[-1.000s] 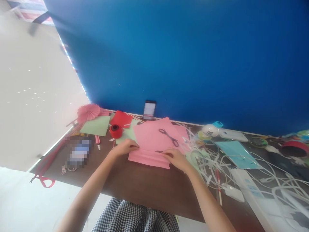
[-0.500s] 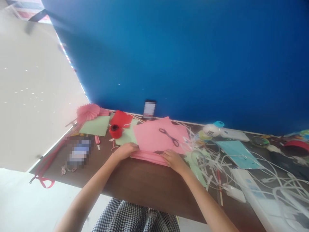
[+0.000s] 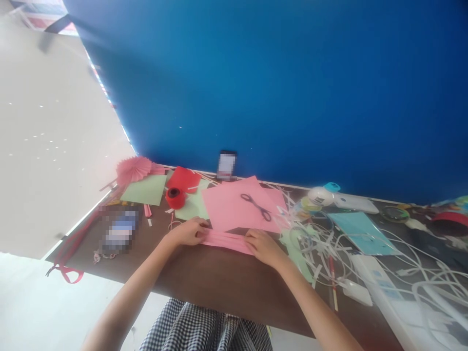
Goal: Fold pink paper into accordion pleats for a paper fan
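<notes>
A narrow pleated strip of pink paper (image 3: 224, 240) lies on the brown table (image 3: 219, 282) in front of me. My left hand (image 3: 188, 232) pinches its left end with closed fingers. My right hand (image 3: 262, 245) presses and grips its right end. Just behind the strip lie flat pink sheets (image 3: 234, 204) with black scissors (image 3: 256, 206) on top.
A red tape roll (image 3: 175, 197), red paper (image 3: 184, 179), green sheets (image 3: 144, 190) and a pink paper fan (image 3: 133, 169) sit at the back left. White cables and paper strips (image 3: 329, 243), a blue sheet (image 3: 360, 233) and a white bottle (image 3: 320, 196) crowd the right. A blue wall (image 3: 278, 87) stands behind.
The pink paper has been folded narrower, from a broad band to a thin pleated strip. Both hands have shifted slightly toward me and stay on its ends.
</notes>
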Demonstrator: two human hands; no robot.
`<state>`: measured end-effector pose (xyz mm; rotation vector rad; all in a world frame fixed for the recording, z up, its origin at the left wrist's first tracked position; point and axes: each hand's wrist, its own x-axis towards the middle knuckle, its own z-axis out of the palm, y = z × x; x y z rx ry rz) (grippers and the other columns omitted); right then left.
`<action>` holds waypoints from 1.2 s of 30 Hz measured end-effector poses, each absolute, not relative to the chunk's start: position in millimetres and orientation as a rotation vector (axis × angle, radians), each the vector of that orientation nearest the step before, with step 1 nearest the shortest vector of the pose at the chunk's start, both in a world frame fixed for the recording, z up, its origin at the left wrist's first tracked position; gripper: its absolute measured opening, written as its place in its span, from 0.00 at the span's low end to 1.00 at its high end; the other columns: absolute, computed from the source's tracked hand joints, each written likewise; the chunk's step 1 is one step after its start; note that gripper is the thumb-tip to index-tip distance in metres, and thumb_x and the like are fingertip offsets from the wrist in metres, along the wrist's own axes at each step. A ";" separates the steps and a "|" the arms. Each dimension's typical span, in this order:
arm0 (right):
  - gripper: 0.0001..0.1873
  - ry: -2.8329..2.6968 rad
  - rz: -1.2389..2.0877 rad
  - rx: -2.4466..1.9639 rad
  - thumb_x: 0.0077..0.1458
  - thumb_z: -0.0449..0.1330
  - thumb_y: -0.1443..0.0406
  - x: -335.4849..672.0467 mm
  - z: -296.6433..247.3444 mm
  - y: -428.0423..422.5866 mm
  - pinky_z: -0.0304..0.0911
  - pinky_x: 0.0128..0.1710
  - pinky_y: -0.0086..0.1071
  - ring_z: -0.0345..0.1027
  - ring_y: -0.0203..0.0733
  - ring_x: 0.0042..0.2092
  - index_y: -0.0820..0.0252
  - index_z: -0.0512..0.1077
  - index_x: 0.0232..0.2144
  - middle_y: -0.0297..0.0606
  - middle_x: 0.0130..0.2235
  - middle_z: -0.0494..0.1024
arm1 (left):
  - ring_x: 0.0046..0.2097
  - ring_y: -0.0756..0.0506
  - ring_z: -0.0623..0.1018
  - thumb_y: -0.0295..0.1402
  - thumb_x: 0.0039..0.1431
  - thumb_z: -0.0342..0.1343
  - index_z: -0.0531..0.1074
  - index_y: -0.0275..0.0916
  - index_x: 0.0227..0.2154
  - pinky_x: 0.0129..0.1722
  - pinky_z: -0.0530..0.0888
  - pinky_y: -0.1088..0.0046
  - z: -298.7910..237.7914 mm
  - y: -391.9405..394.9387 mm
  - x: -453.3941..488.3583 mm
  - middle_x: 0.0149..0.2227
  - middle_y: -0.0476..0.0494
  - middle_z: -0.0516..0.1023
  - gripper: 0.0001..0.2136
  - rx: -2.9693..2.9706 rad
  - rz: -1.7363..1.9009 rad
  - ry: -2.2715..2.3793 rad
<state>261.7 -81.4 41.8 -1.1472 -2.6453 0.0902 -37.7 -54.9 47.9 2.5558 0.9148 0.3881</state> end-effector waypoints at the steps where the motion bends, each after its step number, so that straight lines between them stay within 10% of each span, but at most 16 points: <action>1: 0.11 -2.626 0.141 -1.190 0.56 0.50 0.67 259.5 42.6 -80.3 0.58 0.34 0.33 0.63 0.38 0.33 0.59 0.72 0.27 0.37 0.29 0.70 | 0.42 0.46 0.70 0.29 0.53 0.49 0.75 0.38 0.29 0.41 0.65 0.73 48.6 -53.5 -36.4 0.41 0.42 0.72 0.09 2.529 0.380 0.931; 8: 0.06 -2.431 0.451 -1.522 0.52 0.52 0.67 243.5 46.2 -77.5 0.57 0.32 0.31 0.64 0.39 0.33 0.59 0.67 0.25 0.36 0.30 0.70 | 0.32 0.48 0.69 0.32 0.52 0.51 0.71 0.36 0.30 0.30 0.64 0.75 47.1 -45.2 -24.8 0.30 0.45 0.71 0.07 2.345 0.313 1.176; 36: 0.11 -2.250 -0.050 -1.244 0.58 0.47 0.67 260.7 59.0 -108.0 0.61 0.32 0.31 0.66 0.38 0.31 0.60 0.70 0.33 0.38 0.29 0.73 | 0.41 0.47 0.70 0.32 0.62 0.39 0.67 0.39 0.39 0.42 0.64 0.69 78.2 -72.9 0.3 0.40 0.42 0.70 0.11 2.749 0.537 0.972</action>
